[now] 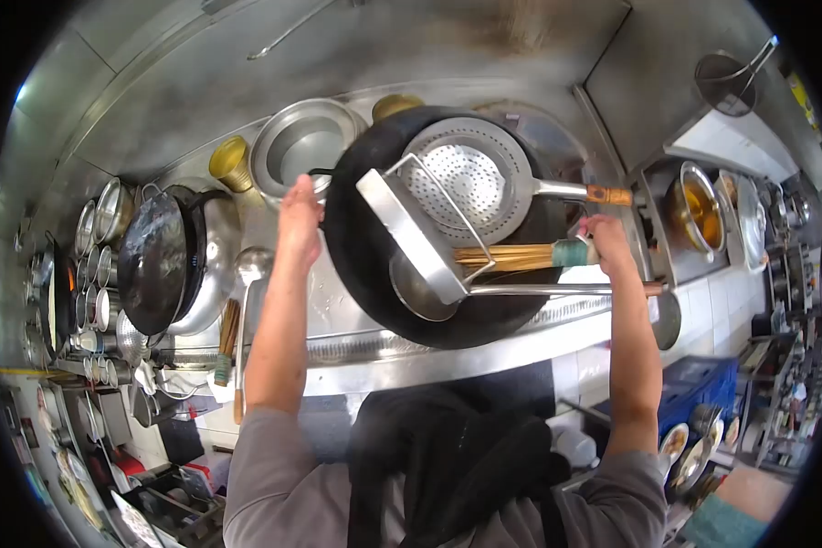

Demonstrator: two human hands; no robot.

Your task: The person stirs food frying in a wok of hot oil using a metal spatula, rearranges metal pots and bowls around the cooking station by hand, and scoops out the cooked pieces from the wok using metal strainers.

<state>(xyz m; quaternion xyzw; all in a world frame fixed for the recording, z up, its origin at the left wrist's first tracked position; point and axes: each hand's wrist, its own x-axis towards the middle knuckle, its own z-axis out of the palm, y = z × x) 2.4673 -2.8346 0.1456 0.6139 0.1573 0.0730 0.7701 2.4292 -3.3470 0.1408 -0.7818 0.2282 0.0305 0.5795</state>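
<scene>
A large black wok (361,274) stands at the centre of the steel stove. In it lie a perforated strainer (466,178) with a wooden-tipped handle, a ladle (420,290), a bamboo brush (511,258) bound in green, and a rectangular metal piece (411,236) with a wire frame. My left hand (300,224) is beside the wok's left handle (321,172), fingers extended upward and apparently not round it. On the opposite side, my right hand (605,242) is closed at the wok's right handle (578,216), near the brush's green end.
Behind the wok's left side are a round metal pot (306,137) and a yellow cup (231,163). Another black wok (155,265) stands at the left, with a ladle (254,265) beside it. A bowl of amber liquid (699,215) sits at the right.
</scene>
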